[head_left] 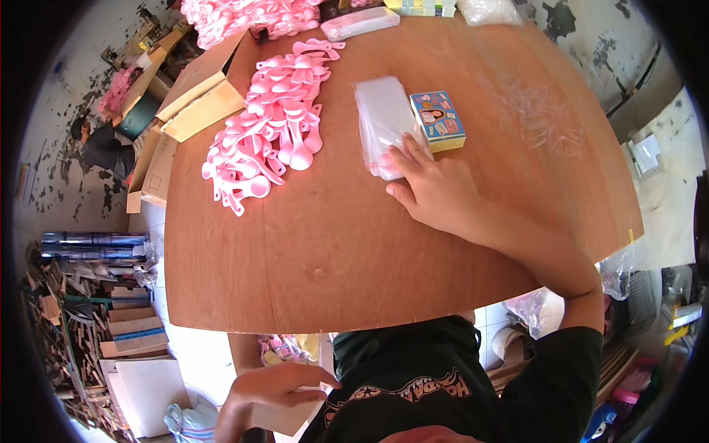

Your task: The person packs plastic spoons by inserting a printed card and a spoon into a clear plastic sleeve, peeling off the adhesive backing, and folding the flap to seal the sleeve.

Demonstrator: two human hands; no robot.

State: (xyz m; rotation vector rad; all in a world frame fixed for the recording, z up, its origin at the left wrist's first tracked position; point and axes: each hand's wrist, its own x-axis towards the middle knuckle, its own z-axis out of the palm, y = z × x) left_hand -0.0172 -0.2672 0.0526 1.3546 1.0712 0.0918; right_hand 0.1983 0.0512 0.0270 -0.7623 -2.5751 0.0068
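Observation:
My right hand (pixel 436 181) rests on the near end of a stack of clear plastic bags (pixel 382 107). Its fingers are apart, with the fingertips touching the film. Just right of the stack lies a small blue and yellow box (pixel 441 122) with a printed picture on top. My left hand (pixel 284 384) is below the table's near edge, beside my dark shirt. Its fingers stretch to the right, and no held thing shows in them. A long heap of pink plastic spoons (pixel 277 122) covers the tabletop left of the bags.
The brown wooden table (pixel 354 273) has a curved-looking rim. Loose clear plastic pieces (pixel 543 118) lie at its right. An open cardboard box (pixel 207 88) stands at the left edge. More pink spoons (pixel 251 15) are piled at the back. Another person (pixel 107 144) sits far left.

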